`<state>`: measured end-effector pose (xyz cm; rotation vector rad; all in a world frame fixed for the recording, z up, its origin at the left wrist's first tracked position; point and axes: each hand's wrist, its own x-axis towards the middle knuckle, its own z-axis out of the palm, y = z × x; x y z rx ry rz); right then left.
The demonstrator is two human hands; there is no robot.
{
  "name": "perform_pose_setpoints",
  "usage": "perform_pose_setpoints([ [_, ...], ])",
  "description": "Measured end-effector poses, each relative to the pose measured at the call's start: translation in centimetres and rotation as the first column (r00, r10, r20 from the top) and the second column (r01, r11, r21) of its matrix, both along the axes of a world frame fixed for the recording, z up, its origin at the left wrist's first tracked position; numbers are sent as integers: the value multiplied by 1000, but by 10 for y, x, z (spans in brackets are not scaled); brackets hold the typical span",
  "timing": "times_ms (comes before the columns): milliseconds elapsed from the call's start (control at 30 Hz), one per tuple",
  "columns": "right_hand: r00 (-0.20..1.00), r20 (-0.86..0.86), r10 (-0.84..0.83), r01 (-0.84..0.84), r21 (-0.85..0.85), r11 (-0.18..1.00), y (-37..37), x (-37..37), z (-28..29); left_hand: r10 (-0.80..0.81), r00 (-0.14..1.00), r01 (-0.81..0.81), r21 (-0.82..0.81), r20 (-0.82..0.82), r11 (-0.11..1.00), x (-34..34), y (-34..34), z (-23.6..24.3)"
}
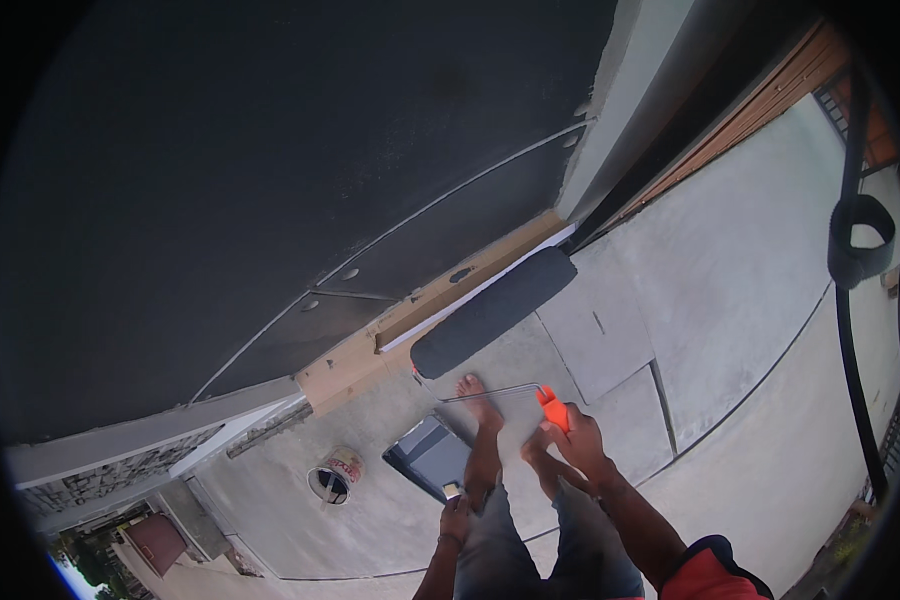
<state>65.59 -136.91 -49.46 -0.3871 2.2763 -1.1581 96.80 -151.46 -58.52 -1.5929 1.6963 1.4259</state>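
My right hand [577, 437] is closed round the orange handle [553, 408] of a paint roller. The roller's thin metal frame runs left to a long, dark-coated roller sleeve [495, 312], which lies close along the foot of the dark wall. Low in front of my left leg, my left hand [455, 519] is closed at the near edge of a paint tray [404, 452] with dark and grey surfaces inside. A small pale thing [452, 490] shows at its fingertips; its kind is unclear. Left of the tray stands a paint can [344, 464] with dark paint inside.
A large dark-painted wall [270, 180] with thin pale seams rises ahead. Brown cardboard [355, 372] lies along its base. My bare feet stand on the grey concrete floor [610, 330]. At the right hangs a black strap with a loop [860, 240].
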Motion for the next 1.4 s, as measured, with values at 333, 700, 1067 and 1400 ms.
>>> perform_pose_setpoints([
  [333, 946, -318, 67, -134, -195, 972, -113, -78, -30, -233, 959, 236, 0, 163, 972, 6, 4, 12],
  [700, 958, -279, -68, -50, -394, 918, -199, -77, 23, -246, 952, 249, 6, 182, 968, 8, 3, 21],
  [1067, 986, -161, -50, -35, -486, 873, -212, -86, 55, -285, 944, 298, -59, 167, 953, 4, -19, 34],
  [1400, 977, -213, -21, -18, -180, 983, -114, -67, -18, -339, 927, 360, -128, 160, 924, -8, -42, 41],
])
